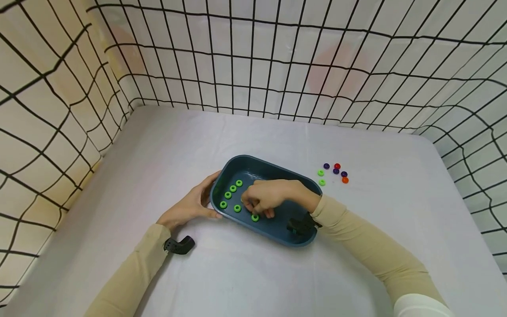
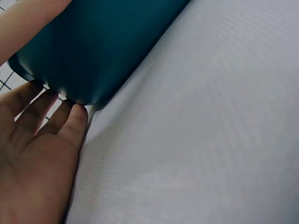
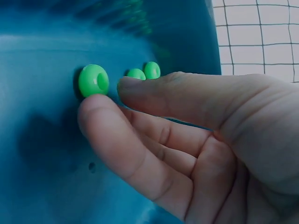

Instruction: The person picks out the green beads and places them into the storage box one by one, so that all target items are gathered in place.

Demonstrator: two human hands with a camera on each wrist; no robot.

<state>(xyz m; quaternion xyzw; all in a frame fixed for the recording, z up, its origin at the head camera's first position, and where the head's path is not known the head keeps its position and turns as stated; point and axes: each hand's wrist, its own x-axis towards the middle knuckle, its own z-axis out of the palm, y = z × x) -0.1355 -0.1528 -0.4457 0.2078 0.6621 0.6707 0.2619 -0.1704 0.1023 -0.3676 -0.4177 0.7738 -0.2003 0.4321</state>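
A blue-grey plastic tray (image 1: 277,226) with rounded corners stands slantwise on the white-covered table. My left hand (image 1: 194,202) holds its left end, fingers against the far side and thumb along the near side; the left wrist view shows fingertips on the tray wall (image 2: 103,46). Inside, several green ring-shaped beads (image 1: 228,194) lie spread over the left half. Over the tray floor hovers my right hand (image 1: 267,196), fingers bent. In the right wrist view its thumb and forefinger tips are apart, and a green bead (image 3: 93,80) sits just beyond the forefinger tip.
Right of the tray lies a loose group of small beads: green ones (image 1: 321,172), purple ones (image 1: 336,171), a red one (image 1: 337,166) and an orange one (image 1: 345,180). Black netting (image 1: 253,57) surrounds the back and sides of the table (image 1: 253,281).
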